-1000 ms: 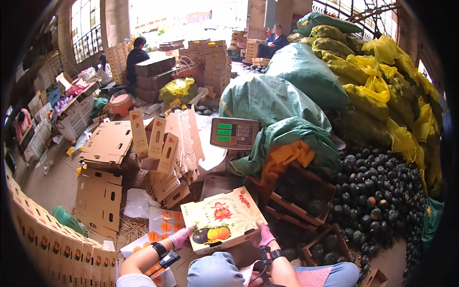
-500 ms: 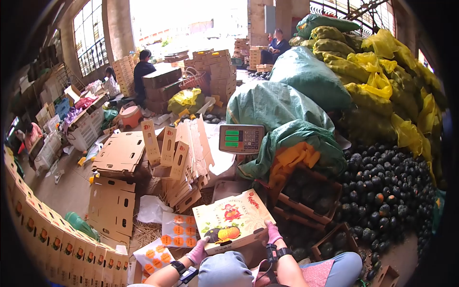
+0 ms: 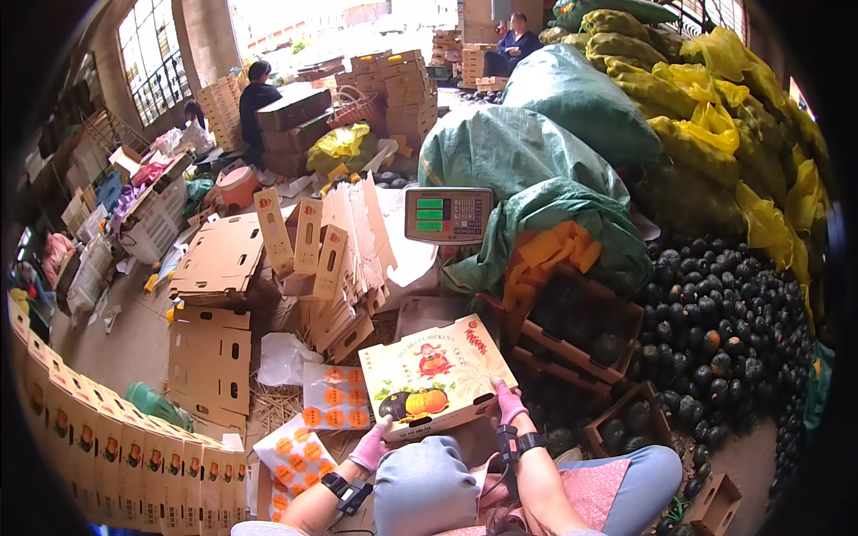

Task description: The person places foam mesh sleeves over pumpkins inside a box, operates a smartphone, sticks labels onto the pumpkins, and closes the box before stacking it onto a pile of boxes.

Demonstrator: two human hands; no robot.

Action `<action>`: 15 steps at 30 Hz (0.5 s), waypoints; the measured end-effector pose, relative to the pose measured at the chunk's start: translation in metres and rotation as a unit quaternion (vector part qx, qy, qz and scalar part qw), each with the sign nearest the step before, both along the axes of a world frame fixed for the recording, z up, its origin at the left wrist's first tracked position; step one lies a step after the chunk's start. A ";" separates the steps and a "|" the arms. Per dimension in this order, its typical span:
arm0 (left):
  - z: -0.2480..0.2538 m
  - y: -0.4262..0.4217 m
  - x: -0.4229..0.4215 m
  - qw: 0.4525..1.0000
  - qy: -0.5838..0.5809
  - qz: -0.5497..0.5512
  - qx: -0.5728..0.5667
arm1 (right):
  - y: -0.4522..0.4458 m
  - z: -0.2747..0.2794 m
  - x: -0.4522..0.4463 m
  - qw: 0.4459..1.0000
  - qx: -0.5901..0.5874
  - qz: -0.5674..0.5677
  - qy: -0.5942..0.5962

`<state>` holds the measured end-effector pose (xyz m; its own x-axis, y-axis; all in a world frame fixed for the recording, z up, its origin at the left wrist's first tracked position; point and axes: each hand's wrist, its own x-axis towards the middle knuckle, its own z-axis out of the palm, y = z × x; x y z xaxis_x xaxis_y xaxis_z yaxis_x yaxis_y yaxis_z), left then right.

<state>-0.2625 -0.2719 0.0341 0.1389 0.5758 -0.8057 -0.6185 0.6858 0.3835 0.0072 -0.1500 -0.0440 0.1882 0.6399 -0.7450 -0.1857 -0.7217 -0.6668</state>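
A printed cardboard pumpkin box [image 3: 469, 371], lid up with a cartoon figure and pumpkins on it, lies in front of my raised knee. My left hand [image 3: 368, 446], in a pink glove, grips its near left corner. On the near right side, my right hand [image 3: 509, 404] is closed around the edge, also in a pink glove. Parts of the fingers on both hands are hidden by the box. Left of the box lie sheets of round orange stickers [image 3: 336, 397], with a second sticker sheet [image 3: 293, 462] beside my left forearm.
A scale display [image 3: 449, 215] stands beyond the box. Flattened cartons [image 3: 210, 362] and a row of printed boxes [image 3: 134, 456] are at left. Dark pumpkins [image 3: 715, 339] heap at right, below yellow sacks [image 3: 684, 134]. Open crates of dark pumpkins [image 3: 585, 326] stand nearer. Other people sit farther back.
The view has tilted down, so the surroundings sit higher in the picture. Both hands keep their hold on the box, which also appears slightly higher.
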 end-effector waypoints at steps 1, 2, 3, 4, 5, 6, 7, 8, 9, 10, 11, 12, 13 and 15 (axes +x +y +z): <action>0.009 -0.001 0.003 1.000 0.028 0.003 -0.002 | -0.004 0.017 0.002 0.999 -0.028 0.029 -0.001; 0.018 -0.002 0.007 0.998 0.056 0.005 -0.004 | -0.007 0.021 0.001 0.999 -0.027 0.026 0.002; 0.017 -0.002 0.006 0.998 0.060 0.002 -0.004 | -0.009 0.022 0.001 0.999 -0.025 0.024 0.005; 0.017 -0.002 0.005 0.998 0.064 0.000 -0.004 | -0.012 0.021 0.001 1.000 -0.020 0.015 0.007; 0.013 -0.002 0.003 0.998 0.069 -0.003 -0.005 | -0.015 0.018 0.000 1.000 -0.014 0.006 0.010; -0.002 -0.002 -0.003 0.999 0.054 -0.003 0.002 | -0.017 0.017 -0.001 1.000 -0.008 -0.001 0.012; -0.017 -0.003 -0.009 0.999 0.038 -0.003 0.008 | -0.024 0.031 -0.008 0.999 -0.028 -0.030 0.003; -0.054 -0.004 -0.023 1.000 0.002 0.002 0.022 | -0.028 0.027 -0.009 0.998 -0.037 -0.041 -0.001; -0.074 -0.005 -0.032 0.999 -0.036 0.009 0.036 | -0.036 0.019 -0.010 0.998 -0.046 -0.049 -0.006; -0.074 -0.004 -0.035 0.998 -0.043 0.001 0.040 | -0.043 0.015 -0.013 0.997 -0.032 -0.064 -0.012; -0.070 -0.002 -0.036 0.998 -0.045 -0.008 0.041 | -0.051 0.014 -0.014 0.996 -0.012 -0.084 0.024; -0.066 -0.001 -0.036 0.998 -0.048 -0.011 0.043 | -0.055 0.002 -0.015 0.994 0.018 -0.102 0.036; -0.063 -0.003 -0.036 0.998 -0.052 -0.012 0.045 | -0.056 -0.006 -0.017 0.991 0.048 -0.116 0.049; -0.076 -0.004 -0.039 0.994 -0.090 -0.012 0.063 | -0.057 -0.008 -0.013 0.987 0.045 -0.137 0.076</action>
<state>-0.3018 -0.2762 -0.0417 0.2889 0.6652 -0.6885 -0.6696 0.6544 0.3513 -0.0063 -0.2071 -0.0520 0.2534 0.6453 -0.7207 -0.4694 -0.5694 -0.6749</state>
